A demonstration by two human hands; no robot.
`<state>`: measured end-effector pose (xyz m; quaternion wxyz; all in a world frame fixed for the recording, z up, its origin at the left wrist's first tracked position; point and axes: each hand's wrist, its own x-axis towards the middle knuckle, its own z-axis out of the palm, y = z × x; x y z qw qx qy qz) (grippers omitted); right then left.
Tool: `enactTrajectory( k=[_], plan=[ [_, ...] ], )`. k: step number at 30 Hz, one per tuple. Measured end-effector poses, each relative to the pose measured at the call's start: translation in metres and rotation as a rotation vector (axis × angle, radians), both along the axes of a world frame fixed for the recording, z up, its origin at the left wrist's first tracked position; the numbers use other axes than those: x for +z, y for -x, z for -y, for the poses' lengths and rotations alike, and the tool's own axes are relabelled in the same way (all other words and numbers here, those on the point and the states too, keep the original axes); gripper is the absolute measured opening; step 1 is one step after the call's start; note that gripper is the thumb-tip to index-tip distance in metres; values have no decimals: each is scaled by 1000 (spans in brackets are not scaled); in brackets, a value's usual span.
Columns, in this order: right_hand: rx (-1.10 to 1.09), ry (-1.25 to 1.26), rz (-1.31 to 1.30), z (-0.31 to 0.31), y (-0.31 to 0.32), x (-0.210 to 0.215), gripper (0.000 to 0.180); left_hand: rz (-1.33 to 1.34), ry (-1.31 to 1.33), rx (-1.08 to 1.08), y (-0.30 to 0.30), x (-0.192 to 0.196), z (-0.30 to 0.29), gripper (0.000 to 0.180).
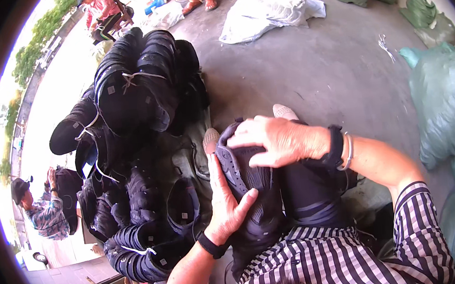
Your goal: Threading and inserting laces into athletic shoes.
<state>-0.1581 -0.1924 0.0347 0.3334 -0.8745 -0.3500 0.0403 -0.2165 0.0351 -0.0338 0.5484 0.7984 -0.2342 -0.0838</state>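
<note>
A black shoe upper, with mesh panels and a row of eyelets, lies across my lap, its opening toward the far end. My left hand grips it along its left side, fingers stretched along the edge and thumb over the top. My right hand rests over the upper's far end with bent fingers at the eyelet edge and the thumb lower on the surface. Whether those fingertips pinch anything small is hidden. Both wrists wear black bands, and the right one also has a bracelet.
Bundles of black shoe uppers tied with white cord are stacked at my left, with more bundles nearer. A white sack lies on the grey floor ahead. Green sacks line the right side. Other people sit at far left and ahead.
</note>
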Motion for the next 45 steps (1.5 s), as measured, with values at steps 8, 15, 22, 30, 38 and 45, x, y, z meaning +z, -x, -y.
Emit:
enactTrajectory(
  k=[8,15,22,30,38,45],
  plan=[
    [-269,-107,22,37,32,-2,19,-85,118,-66,-4,-1,1,108],
    [-242,47,228,15,49,-24,24,-43,-45,-13,2,8,8,108],
    [-89,75,202,36,99,-12,24,-272,-40,165,66,7,-33,64],
    [167,379,347,31,166,-19,11,-124,-301,84,141,25,-57,19],
    [-213,-600,-927,63,158,58,7,-610,-482,-349,119,51,-96,13],
    [-15,-338,-442,45,138,81,10,-26,-318,-57,48,102,-58,19]
  ],
)
